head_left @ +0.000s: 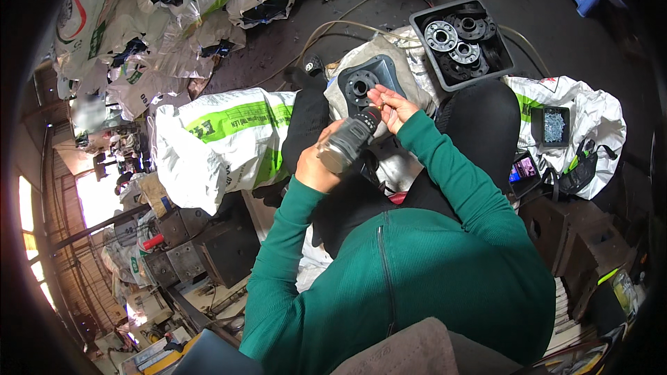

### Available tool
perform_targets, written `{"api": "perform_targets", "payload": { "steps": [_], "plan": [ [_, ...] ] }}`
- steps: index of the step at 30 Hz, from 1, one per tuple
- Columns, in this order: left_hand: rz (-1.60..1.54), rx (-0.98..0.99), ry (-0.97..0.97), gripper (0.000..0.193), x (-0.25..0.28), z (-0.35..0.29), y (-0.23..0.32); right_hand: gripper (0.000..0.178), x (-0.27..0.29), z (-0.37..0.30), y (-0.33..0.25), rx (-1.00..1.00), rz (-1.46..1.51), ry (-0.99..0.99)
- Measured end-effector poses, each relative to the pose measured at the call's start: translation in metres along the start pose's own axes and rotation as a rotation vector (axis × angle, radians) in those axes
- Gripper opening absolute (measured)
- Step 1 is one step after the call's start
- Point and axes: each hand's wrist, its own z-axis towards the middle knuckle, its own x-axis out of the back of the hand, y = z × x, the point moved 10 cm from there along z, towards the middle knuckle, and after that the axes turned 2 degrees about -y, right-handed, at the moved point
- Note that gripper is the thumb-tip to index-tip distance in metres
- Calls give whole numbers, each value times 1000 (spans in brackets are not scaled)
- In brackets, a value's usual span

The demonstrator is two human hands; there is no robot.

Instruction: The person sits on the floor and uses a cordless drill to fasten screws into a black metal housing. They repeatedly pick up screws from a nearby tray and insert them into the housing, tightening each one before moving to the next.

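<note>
Grey crate, upper right of the frame, contains dark and silver flanged discs; black tray, right, contains small silvery fasteners. Left hand grips power drill beside dark flanged housing, upper centre; right hand pinches near its tip, contents unclear.

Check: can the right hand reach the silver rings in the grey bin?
Likely yes. The right hand is near the open-topped grey bin, the silver rings lie on top, and nothing visible blocks the way.

Crate ahead-right of drill
</note>
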Motion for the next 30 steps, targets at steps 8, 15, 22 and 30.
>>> {"api": "perform_targets", "payload": {
  "steps": [8,15,22,30],
  "plan": [
    [-8,199,-87,40,-3,16,-36,24,67,6,12,4,-61,344],
    [-195,437,-121,41,-7,30,-89,14,94,21,21,-73,-222,446],
    [-98,601,-294,44,-29,43,-110,19,90,27,25,-132,-273,437],
    [-6,469,-327,41,-31,69,-103,30,95,32,30,-143,-375,490]
  ]
}}
